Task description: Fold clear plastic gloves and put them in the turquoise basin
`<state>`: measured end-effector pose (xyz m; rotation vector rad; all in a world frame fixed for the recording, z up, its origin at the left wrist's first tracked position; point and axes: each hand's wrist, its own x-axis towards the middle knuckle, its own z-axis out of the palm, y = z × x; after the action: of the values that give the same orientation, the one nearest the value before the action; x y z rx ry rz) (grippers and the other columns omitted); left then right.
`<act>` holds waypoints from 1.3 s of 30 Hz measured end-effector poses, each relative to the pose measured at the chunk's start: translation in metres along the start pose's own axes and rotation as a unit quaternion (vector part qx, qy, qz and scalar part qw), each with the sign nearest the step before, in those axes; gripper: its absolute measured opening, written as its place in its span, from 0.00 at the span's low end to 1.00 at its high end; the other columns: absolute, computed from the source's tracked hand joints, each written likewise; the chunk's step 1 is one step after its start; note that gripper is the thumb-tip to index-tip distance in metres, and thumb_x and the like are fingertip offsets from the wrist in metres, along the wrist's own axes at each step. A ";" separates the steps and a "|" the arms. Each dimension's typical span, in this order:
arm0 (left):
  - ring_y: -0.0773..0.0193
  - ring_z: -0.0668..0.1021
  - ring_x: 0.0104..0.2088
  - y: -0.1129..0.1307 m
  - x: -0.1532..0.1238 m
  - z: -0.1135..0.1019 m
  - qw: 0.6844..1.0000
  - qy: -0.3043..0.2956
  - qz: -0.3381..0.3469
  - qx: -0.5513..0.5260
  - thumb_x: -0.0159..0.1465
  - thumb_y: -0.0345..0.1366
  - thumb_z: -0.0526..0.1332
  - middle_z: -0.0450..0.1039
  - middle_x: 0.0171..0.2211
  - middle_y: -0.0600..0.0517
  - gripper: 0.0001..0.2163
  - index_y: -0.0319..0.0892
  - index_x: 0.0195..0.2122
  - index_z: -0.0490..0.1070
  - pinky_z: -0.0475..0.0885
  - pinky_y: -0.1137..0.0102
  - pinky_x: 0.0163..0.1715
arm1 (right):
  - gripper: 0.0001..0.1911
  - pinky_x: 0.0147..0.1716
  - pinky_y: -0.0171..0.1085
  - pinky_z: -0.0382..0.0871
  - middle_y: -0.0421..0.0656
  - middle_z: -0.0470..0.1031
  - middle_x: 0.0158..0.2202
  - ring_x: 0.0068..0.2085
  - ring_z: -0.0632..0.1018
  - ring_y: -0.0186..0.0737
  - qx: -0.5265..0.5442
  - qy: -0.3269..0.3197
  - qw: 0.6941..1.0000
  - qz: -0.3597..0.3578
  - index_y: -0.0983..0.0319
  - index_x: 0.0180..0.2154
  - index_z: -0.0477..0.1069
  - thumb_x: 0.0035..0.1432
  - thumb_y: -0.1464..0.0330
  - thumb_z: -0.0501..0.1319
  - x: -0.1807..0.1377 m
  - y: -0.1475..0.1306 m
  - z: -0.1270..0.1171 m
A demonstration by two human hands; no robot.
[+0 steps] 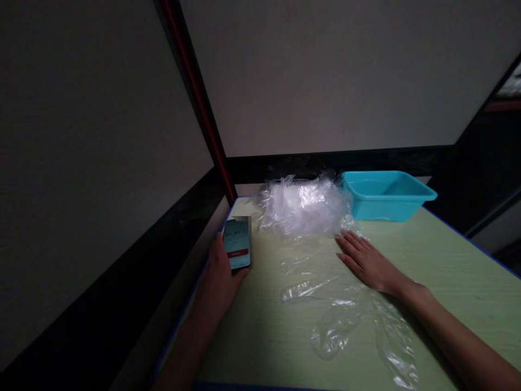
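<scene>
At the table's left edge, my left hand (220, 271) is closed around a smartphone (237, 244), its lit screen facing me with a red bar low on it. My right hand (362, 260) lies flat with fingers stretched out, touching or just above the clear plastic film near its fingertips. Thin clear plastic (337, 320) spreads loosely over the table in front of me, partly under my right hand and wrist. Beyond it sits a crumpled pile of clear plastic (305, 206); I cannot tell whether the two are joined.
A turquoise plastic basin (385, 208) stands at the back right of the pale table (260, 336), beside the pile. A wall panel (325, 81) rises behind the table, and another wall (93, 136) closes in on the left. The table has a blue edge.
</scene>
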<state>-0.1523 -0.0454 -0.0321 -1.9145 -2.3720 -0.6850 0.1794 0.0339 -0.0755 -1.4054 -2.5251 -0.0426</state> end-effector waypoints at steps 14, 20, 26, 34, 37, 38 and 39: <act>0.56 0.62 0.57 0.134 -0.009 0.037 0.891 -0.130 0.435 -0.004 0.64 0.40 0.51 0.58 0.57 0.40 0.22 0.31 0.56 0.56 0.56 0.67 0.56 | 0.29 0.59 0.50 0.50 0.57 0.52 0.61 0.62 0.50 0.51 0.045 0.032 0.998 -0.020 0.73 0.59 0.52 0.62 0.63 0.47 -0.003 -0.020 -0.015; 0.54 0.57 0.60 0.125 -0.009 0.061 0.879 -0.154 0.450 -0.040 0.63 0.48 0.50 0.54 0.59 0.39 0.29 0.30 0.58 0.51 0.50 0.64 0.59 | 0.26 0.58 0.44 0.54 0.51 0.52 0.62 0.61 0.55 0.43 0.148 0.024 0.988 -0.042 0.68 0.60 0.50 0.61 0.71 0.45 0.000 -0.044 -0.028; 0.55 0.51 0.62 0.120 -0.009 0.058 0.874 -0.173 0.453 -0.039 0.65 0.49 0.45 0.52 0.60 0.39 0.29 0.30 0.58 0.53 0.44 0.64 0.61 | 0.28 0.59 0.45 0.50 0.50 0.45 0.63 0.62 0.50 0.43 0.156 -0.030 0.986 -0.045 0.69 0.61 0.47 0.64 0.61 0.43 -0.002 -0.053 -0.018; 0.58 0.45 0.63 0.120 -0.008 0.058 0.869 -0.191 0.454 -0.054 0.64 0.50 0.45 0.44 0.63 0.43 0.30 0.34 0.61 0.47 0.41 0.62 0.61 | 0.32 0.59 0.47 0.50 0.49 0.46 0.63 0.62 0.49 0.45 0.090 -0.007 0.994 -0.055 0.65 0.62 0.45 0.62 0.56 0.46 -0.004 -0.029 -0.006; 0.57 0.45 0.63 0.118 -0.002 0.059 0.869 -0.196 0.450 -0.056 0.63 0.53 0.45 0.43 0.63 0.43 0.32 0.33 0.61 0.45 0.42 0.62 0.60 | 0.32 0.58 0.49 0.50 0.51 0.46 0.63 0.62 0.49 0.46 0.062 -0.013 0.996 -0.058 0.66 0.62 0.45 0.62 0.55 0.45 -0.004 -0.020 -0.007; 0.57 0.45 0.63 0.117 0.000 0.059 0.870 -0.197 0.448 -0.055 0.63 0.54 0.45 0.43 0.63 0.42 0.33 0.33 0.61 0.45 0.42 0.62 0.60 | 0.33 0.58 0.49 0.50 0.51 0.46 0.63 0.62 0.49 0.47 0.053 -0.016 0.997 -0.058 0.67 0.62 0.46 0.62 0.55 0.44 -0.004 -0.018 -0.007; 0.57 0.45 0.63 0.116 0.002 0.059 0.871 -0.198 0.447 -0.054 0.62 0.54 0.45 0.43 0.63 0.42 0.34 0.32 0.61 0.45 0.42 0.62 0.60 | 0.33 0.58 0.50 0.50 0.52 0.46 0.63 0.62 0.48 0.47 0.046 -0.019 0.997 -0.058 0.67 0.62 0.46 0.62 0.54 0.44 -0.004 -0.016 -0.007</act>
<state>-0.0292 -0.0053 -0.0476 -3.0334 -1.2468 -0.3532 0.1694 0.0205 -0.0683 -1.2360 -2.6024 0.0783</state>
